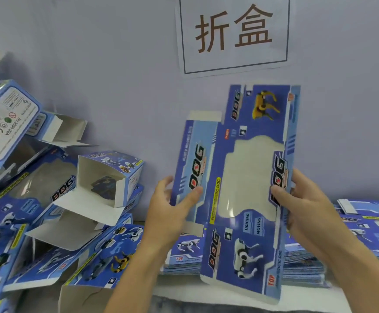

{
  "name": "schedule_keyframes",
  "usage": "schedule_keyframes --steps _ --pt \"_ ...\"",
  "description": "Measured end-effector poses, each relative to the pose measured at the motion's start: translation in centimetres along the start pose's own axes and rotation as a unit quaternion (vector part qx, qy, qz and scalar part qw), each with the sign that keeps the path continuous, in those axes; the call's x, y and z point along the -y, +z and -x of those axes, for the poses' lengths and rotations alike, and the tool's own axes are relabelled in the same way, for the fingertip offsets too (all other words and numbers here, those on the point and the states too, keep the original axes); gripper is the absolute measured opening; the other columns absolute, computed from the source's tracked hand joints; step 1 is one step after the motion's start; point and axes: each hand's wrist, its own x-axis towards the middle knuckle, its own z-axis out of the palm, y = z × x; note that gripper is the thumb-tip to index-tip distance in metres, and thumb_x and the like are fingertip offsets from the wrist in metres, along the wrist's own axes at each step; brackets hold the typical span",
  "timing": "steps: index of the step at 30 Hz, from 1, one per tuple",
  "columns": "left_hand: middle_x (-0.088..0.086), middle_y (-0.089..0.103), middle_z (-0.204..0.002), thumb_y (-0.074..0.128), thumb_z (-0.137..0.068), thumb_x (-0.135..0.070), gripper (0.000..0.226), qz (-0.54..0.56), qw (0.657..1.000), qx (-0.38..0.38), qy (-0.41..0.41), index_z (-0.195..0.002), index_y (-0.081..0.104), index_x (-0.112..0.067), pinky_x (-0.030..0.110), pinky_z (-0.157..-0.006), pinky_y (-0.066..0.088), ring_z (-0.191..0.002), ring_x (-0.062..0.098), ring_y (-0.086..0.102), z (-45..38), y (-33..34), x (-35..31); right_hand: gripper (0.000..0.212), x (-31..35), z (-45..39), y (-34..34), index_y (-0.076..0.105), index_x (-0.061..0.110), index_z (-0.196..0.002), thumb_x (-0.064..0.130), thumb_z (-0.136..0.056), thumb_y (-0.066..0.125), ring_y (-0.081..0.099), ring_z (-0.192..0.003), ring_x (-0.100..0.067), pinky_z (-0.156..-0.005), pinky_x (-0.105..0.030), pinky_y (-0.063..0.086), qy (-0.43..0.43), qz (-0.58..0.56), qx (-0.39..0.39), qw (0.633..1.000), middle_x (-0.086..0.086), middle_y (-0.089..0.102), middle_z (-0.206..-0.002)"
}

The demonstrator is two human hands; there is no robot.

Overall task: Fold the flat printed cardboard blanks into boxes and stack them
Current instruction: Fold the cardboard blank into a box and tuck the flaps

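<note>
A flat blue printed cardboard blank [247, 168] with a clear window and robot-dog pictures is held upright in front of the wall. My left hand [168, 213] grips its left edge, thumb on the printed face. My right hand [297, 208] grips its right edge the same way, thumb over the "DOG" lettering. Below and behind the blank lies a stack of flat blanks [184, 254] on the table. A pile of folded boxes [48, 199] with open end flaps fills the left side.
A white sign [233, 35] with two large characters hangs on the pale wall. More flat blanks [369, 224] are stacked at the right. A folded box [5, 123] showing its warning label leans at the upper left. The table edge [184, 297] runs along the bottom.
</note>
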Motion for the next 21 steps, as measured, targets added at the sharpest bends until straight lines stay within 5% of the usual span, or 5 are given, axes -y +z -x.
schedule_keyframes --steps 4,8,15,17,21 --pt "-0.005 0.078 -0.091 0.080 -0.076 -0.023 0.025 0.041 0.999 0.024 0.004 -0.099 0.071 -0.023 0.022 -0.063 0.058 -0.081 0.011 0.074 0.0 -0.3 0.1 0.025 -0.1 0.0 1.5 0.063 0.033 -0.116 0.015 -0.100 0.056 0.072 -0.087 -0.012 -0.059 -0.025 0.059 -0.045 0.082 -0.096 0.991 0.009 0.075 -0.097" --pt "-0.010 0.077 -0.086 0.080 -0.078 -0.021 0.018 0.036 0.998 -0.013 0.047 -0.090 0.071 -0.031 0.021 -0.063 0.059 -0.079 0.009 0.074 0.3 0.1 -0.5 0.062 0.5 0.1 2.6 0.038 0.030 -0.147 0.031 -0.092 0.067 0.053 -0.119 -0.017 -0.098 -0.046 0.049 -0.033 0.208 -0.183 0.960 0.004 0.053 -0.135" --pt "-0.009 0.077 -0.080 0.078 -0.077 -0.011 0.029 0.108 0.979 -0.036 0.170 -0.075 0.079 -0.040 0.019 -0.066 0.057 -0.072 0.002 0.070 0.9 1.7 -2.9 0.093 3.0 0.9 4.3 0.021 0.041 -0.153 0.056 -0.074 0.067 0.040 -0.139 -0.014 -0.114 -0.049 0.036 -0.052 0.108 -0.166 0.979 0.013 0.037 -0.153" --pt "-0.004 0.077 -0.090 0.077 -0.075 -0.012 0.027 0.130 0.962 -0.069 0.228 -0.085 0.080 -0.036 0.018 -0.073 0.054 -0.088 0.008 0.069 0.8 1.8 -2.7 0.083 3.2 0.8 4.3 0.025 0.038 -0.153 0.044 -0.084 0.069 0.048 -0.131 -0.013 -0.109 -0.048 0.040 -0.039 0.075 -0.170 0.982 0.007 0.040 -0.149" --pt "-0.030 0.071 -0.102 0.070 -0.080 0.010 0.052 -0.115 0.940 -0.077 0.312 -0.108 0.074 -0.033 0.028 -0.094 0.048 -0.113 0.009 0.053 0.3 1.2 0.2 0.039 3.2 1.2 4.4 0.058 0.006 -0.125 -0.003 -0.088 0.049 0.073 -0.093 -0.019 -0.090 -0.053 0.056 -0.003 -0.181 -0.002 0.984 -0.011 0.070 -0.105"
